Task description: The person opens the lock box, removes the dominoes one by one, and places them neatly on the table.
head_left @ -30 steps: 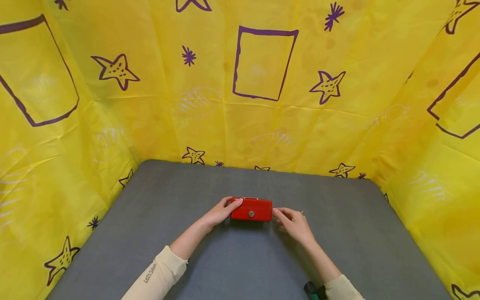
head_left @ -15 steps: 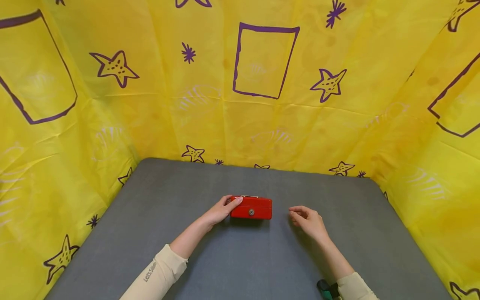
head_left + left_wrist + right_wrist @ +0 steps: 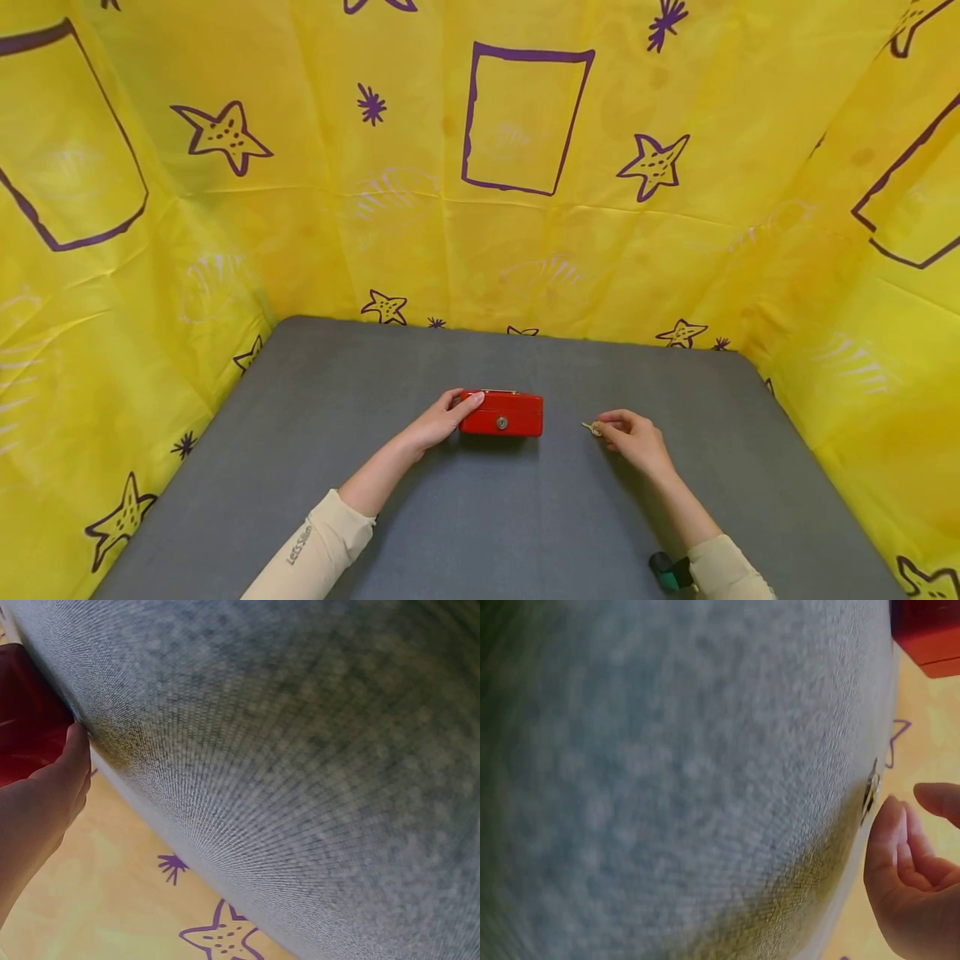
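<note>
A small red cash box (image 3: 501,415) with a round lock on its front and a thin metal handle on top sits mid-table. My left hand (image 3: 437,422) grips its left end, thumb over the front top edge; the fingers behind are largely hidden. In the left wrist view the same hand (image 3: 46,796) lies against the red box (image 3: 30,712). To the box's right, small brass-coloured keys (image 3: 592,428) lie on the table beside my right hand (image 3: 636,442). The right wrist view shows the keys (image 3: 871,792) just off the fingertips, thumb and forefinger apart.
The dark grey tabletop (image 3: 360,367) has yellow fabric (image 3: 420,250) with purple starfish drawings around its back and sides. A dark and green band (image 3: 666,573) is at the right wrist by the cream sleeve.
My right hand has moved right, away from the box's right end, and the keys now show on the table by its fingertips. The left hand and box have stayed put.
</note>
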Motion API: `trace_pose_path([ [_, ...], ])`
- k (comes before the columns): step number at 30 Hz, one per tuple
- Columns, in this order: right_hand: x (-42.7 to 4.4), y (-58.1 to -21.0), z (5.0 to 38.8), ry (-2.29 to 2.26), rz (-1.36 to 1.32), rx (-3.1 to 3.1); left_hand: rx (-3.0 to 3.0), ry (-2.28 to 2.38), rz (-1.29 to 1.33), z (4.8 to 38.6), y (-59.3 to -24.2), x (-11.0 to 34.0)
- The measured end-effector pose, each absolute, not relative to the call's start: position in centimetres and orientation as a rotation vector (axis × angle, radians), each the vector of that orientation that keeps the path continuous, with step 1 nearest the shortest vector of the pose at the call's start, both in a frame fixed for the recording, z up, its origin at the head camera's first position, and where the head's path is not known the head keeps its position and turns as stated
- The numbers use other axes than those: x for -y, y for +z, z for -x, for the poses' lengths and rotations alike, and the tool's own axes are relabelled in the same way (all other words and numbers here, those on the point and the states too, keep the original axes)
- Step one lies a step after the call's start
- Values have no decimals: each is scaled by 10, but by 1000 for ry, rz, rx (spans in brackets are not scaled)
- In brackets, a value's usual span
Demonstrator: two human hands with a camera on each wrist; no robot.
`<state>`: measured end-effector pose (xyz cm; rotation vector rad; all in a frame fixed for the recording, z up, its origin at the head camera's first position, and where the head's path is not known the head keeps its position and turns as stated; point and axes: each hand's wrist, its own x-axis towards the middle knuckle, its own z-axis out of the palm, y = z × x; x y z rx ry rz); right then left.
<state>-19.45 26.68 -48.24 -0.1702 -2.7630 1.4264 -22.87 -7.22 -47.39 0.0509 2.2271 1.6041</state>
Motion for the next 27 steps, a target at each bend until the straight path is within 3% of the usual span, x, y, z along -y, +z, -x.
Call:
trace_pose_path([
  [27, -273, -483, 198, 1236, 189, 2870, -2227, 1578, -17, 230, -475, 73],
])
